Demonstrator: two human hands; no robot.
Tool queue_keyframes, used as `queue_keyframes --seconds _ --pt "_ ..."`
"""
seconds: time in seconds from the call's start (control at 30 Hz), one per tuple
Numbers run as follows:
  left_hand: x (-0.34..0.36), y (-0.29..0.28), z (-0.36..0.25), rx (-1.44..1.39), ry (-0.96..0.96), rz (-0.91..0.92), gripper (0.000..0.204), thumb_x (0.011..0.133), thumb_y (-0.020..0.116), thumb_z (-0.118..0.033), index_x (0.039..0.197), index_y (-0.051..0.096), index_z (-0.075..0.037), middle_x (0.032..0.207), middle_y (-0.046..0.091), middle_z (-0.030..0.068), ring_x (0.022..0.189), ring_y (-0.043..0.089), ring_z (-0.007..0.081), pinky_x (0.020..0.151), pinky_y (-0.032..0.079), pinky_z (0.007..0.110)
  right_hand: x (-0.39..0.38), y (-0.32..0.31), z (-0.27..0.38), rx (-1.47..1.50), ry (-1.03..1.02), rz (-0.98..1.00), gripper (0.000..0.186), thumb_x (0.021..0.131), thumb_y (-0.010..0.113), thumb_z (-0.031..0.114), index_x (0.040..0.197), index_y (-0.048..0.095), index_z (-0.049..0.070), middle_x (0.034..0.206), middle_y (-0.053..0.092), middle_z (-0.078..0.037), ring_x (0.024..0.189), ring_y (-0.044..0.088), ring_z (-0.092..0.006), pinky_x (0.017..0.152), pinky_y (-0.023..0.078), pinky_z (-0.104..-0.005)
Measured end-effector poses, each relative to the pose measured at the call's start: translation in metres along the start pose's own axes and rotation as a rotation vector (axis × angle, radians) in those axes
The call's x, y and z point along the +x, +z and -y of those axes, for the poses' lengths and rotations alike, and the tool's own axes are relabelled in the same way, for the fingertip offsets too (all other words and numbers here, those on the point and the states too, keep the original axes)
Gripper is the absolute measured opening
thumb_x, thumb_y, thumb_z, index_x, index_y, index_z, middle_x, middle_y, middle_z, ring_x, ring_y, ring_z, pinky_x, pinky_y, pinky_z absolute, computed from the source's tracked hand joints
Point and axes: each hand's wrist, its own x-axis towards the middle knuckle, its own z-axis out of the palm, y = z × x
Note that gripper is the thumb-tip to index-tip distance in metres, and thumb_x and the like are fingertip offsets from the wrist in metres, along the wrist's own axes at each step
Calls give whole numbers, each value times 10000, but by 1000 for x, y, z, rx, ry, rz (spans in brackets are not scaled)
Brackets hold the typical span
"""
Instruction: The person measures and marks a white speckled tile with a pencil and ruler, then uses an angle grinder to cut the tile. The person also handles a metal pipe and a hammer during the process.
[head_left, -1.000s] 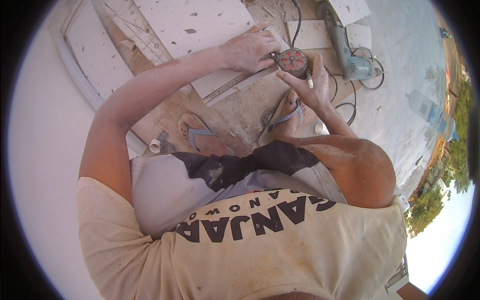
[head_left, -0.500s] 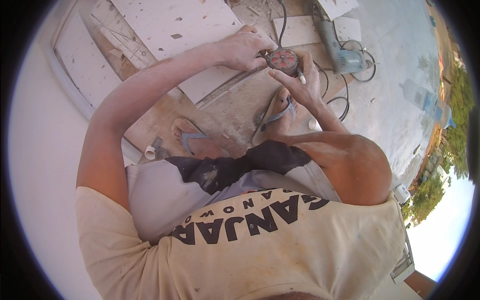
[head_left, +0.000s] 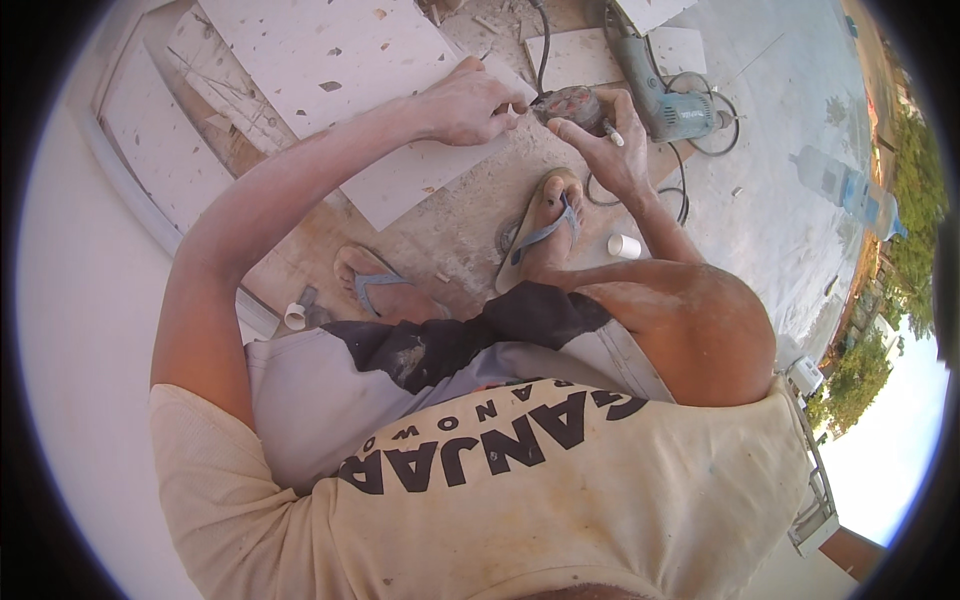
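Observation:
My right hand [head_left: 612, 150] is closed around a dusty, round, dark power tool [head_left: 572, 106] with a red face and a black cord at its far side. A short white stick [head_left: 614, 137] pokes out by its fingers. My left hand [head_left: 478, 104] lies over the right edge of a large white speckled tile [head_left: 385, 190], its fingertips curled together just left of the tool. What those fingertips pinch, if anything, is too small to make out. The tool sits beside the tile's far right corner, and its underside is hidden.
A teal power drill [head_left: 665, 105] with a coiled black cord lies to the right. White tile pieces [head_left: 575, 58] are behind it. A white pipe piece [head_left: 624, 246] stands near my sandalled foot [head_left: 550, 220]. A water bottle [head_left: 850, 190] is far right; a wall [head_left: 80, 330] runs along the left.
The tool has tilted, so its red face shows less. My left fingertips have drawn away from it and curled in. The view has shifted slightly.

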Motion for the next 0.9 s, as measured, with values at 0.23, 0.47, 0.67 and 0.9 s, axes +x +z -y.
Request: queue_keyframes --seconds 0.23,0.47,0.67,0.9 --pt "-2 -4 -15 -271 -84 -58 366 955 598 -325 1195 659 -55 1016 721 133 1050 617 294 962 455 419 -6 8 13 193 5 -22 618 721 892 366 1091 543 14 963 704 -147 878 689 -197 768 555 -336" --pt "-20 3 -29 -763 -305 -352 357 905 716 -206 1182 652 10 1061 728 104 934 671 144 838 522 308 3 6 34 160 -27 23 616 722 889 387 1075 555 8 985 700 -155 929 690 -221 815 551 -359" --pt "-50 3 -24 -632 -386 -381 250 893 729 -181 1050 666 2 880 699 51 790 637 98 743 517 278 0 9 49 142 52 155 608 736 876 391 1072 566 -8 983 709 -169 936 695 -234 842 544 -368" --pt "-136 1 -24 -582 -622 -267 214 874 732 -211 944 682 -15 708 613 -3 648 538 55 603 443 276 9 15 38 96 121 80 613 740 863 400 1084 579 -20 984 716 -175 936 698 -246 880 529 -380"
